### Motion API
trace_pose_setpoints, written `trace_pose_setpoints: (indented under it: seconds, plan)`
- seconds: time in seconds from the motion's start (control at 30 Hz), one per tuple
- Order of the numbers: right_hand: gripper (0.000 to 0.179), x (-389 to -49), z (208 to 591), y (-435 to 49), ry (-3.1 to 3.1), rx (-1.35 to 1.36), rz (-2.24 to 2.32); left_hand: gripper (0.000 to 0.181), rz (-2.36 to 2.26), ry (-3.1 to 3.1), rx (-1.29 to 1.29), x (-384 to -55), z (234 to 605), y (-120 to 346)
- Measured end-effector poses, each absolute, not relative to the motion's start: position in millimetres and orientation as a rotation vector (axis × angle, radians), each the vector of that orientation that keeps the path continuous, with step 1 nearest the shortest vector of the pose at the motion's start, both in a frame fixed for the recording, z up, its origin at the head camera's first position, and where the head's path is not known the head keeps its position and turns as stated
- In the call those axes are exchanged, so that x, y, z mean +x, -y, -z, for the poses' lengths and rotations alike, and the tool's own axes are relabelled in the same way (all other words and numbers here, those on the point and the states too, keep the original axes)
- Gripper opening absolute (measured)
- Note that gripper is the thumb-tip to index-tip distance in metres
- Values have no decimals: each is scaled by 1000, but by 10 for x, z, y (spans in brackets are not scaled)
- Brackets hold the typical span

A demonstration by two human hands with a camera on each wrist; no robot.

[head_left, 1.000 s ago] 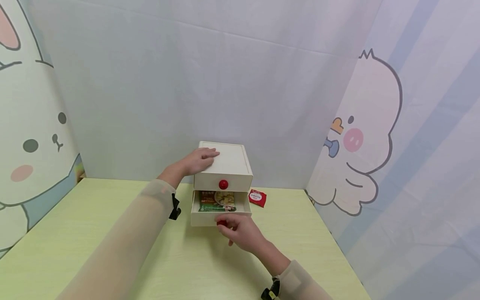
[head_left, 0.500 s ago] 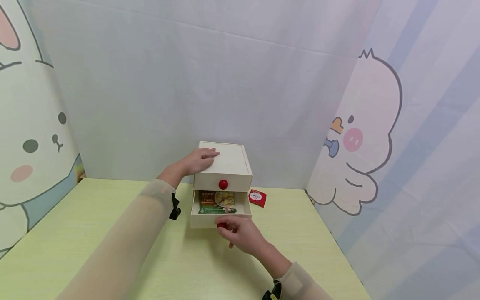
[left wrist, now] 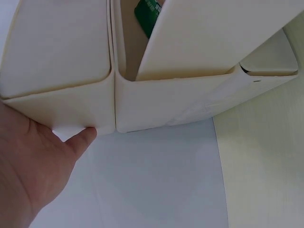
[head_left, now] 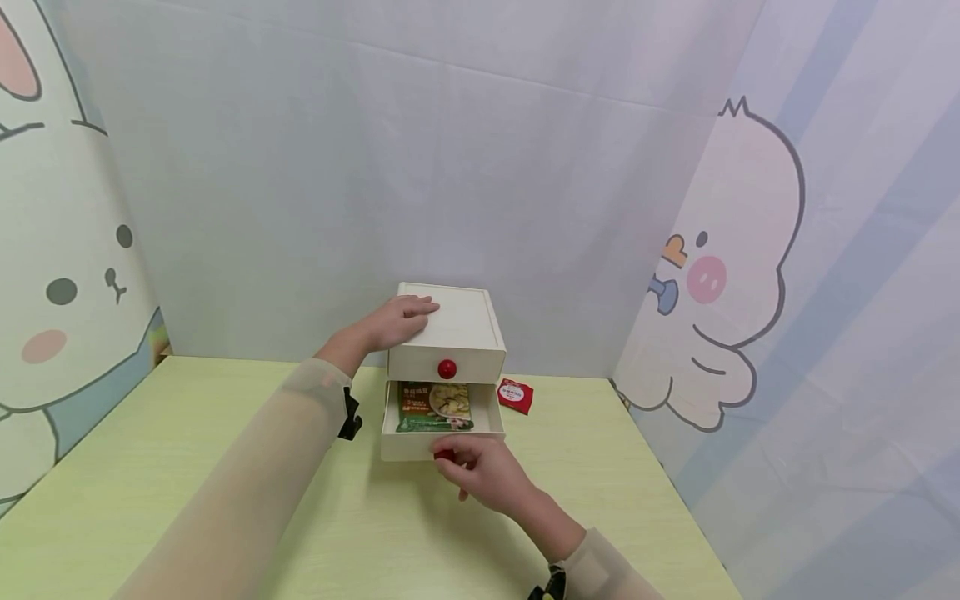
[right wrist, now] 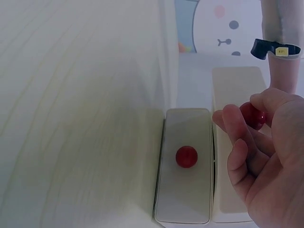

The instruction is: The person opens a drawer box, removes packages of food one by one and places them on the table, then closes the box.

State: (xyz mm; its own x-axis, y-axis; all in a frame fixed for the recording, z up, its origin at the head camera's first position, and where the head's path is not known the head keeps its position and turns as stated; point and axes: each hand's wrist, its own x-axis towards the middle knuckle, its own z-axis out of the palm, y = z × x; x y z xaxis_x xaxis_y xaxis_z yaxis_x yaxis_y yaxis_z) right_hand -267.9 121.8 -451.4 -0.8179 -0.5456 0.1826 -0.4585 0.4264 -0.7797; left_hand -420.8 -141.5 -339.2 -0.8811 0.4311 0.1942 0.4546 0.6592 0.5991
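From the head view I see the small cream drawer box (head_left: pixel 450 329) standing near the far edge of the pale green table (head_left: pixel 150 467), close to the back wall. My left hand (head_left: pixel 393 323) lies flat on the box's top, at its left side, fingers straight and pressed down. The lower drawer (head_left: pixel 441 433) is slid out toward me, and a green food packet (head_left: pixel 435 404) lies inside it. My right hand (head_left: pixel 483 471) is at the drawer's front, thumb and fingers pinching its red knob (head_left: pixel 444 454). The upper drawer's red knob (head_left: pixel 447 368) sits above, untouched, with that drawer closed.

The head view hides most of the pinched knob behind my fingers; the right wrist view shows it plainly, a red ball (right wrist: pixel 251 115) caught between fingertip and thumb, with the other knob (right wrist: pixel 186 156) free beside it. The left wrist view gives what neither shows: the box's left wall from below, my thumb (left wrist: pixel 83 137) touching its lower edge, and a corner of the green packet (left wrist: pixel 148 16) poking up inside the open drawer.

A red sachet (head_left: pixel 515 395) lies on the table just right of the box, behind the drawer front. In front of the box there is open table toward me; to the right, the table edge and the cartoon chick wall (head_left: pixel 720 275) are near.
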Motion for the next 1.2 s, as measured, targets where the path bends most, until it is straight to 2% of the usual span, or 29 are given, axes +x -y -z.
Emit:
trace_pose_setpoints:
  seconds: [1.2]
  plan:
    - [19,-2529,4488,-1240,-2535,-892,1338,57,1044,2841,-759,-4190,3394,1420]
